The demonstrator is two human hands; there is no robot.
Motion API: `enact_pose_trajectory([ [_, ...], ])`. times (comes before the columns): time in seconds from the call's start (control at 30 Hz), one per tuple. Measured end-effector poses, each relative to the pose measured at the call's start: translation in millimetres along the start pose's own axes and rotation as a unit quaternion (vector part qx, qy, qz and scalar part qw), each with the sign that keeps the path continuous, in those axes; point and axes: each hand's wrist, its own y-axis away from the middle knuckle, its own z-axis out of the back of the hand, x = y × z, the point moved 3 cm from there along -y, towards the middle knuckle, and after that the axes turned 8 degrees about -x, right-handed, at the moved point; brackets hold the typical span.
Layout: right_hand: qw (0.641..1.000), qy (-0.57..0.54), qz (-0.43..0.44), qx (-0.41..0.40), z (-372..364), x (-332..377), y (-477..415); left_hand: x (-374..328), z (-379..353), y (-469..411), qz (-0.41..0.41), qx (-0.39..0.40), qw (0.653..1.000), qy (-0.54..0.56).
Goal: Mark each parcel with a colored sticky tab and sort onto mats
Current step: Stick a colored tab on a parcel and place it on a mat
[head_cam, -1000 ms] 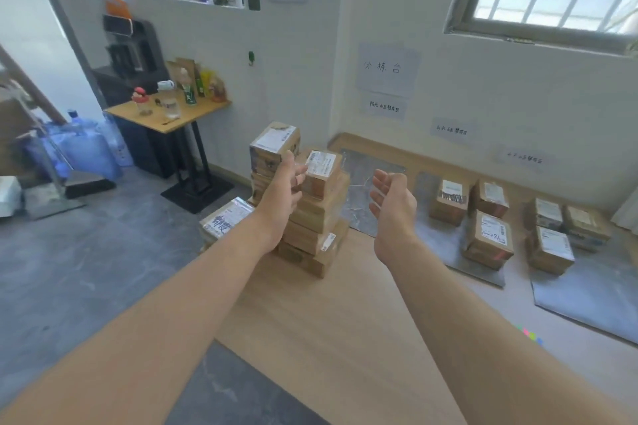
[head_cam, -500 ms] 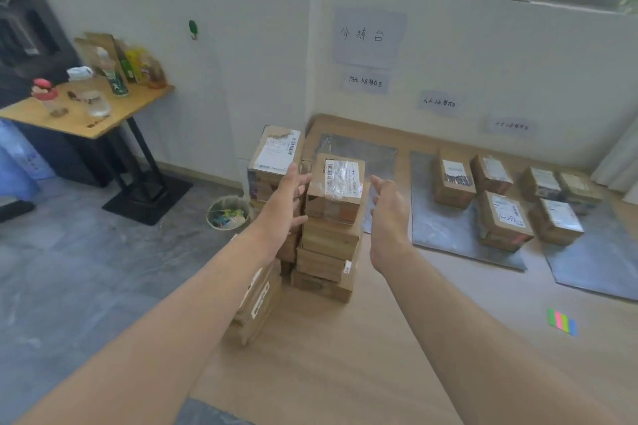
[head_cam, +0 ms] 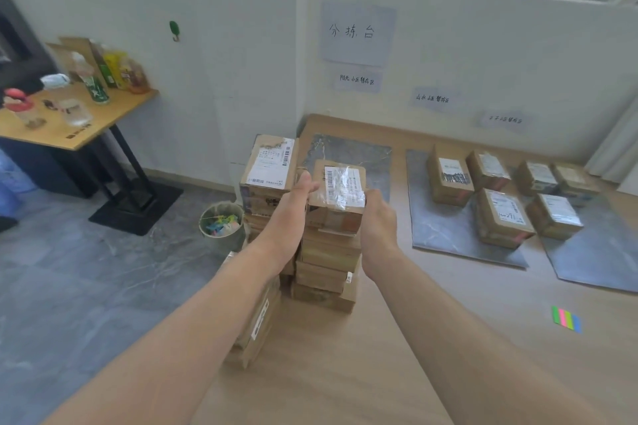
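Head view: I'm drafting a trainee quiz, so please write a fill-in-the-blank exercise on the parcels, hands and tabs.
1. The left hand and right hand touch the sides of the parcel at the ___ of its stack.
2. The mats bear ___ parcels in all.
3. The tabs lie on the floor to the person's ___.
4. The bin stands to the stack's ___.
Missing words: top; six; right; left.
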Motion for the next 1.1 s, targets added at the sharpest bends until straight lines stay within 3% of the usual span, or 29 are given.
enact_pose_trajectory([
  [0.7,0.981,-0.1,0.137,-0.093,85,92,56,-104,-33,50,-0.064,-0.014,0.987,0.148],
  [1.1,0.974,-0.125,0.122,-0.146,204,84,48,-108,-144,96,-0.043,0.058,0.988,0.14],
])
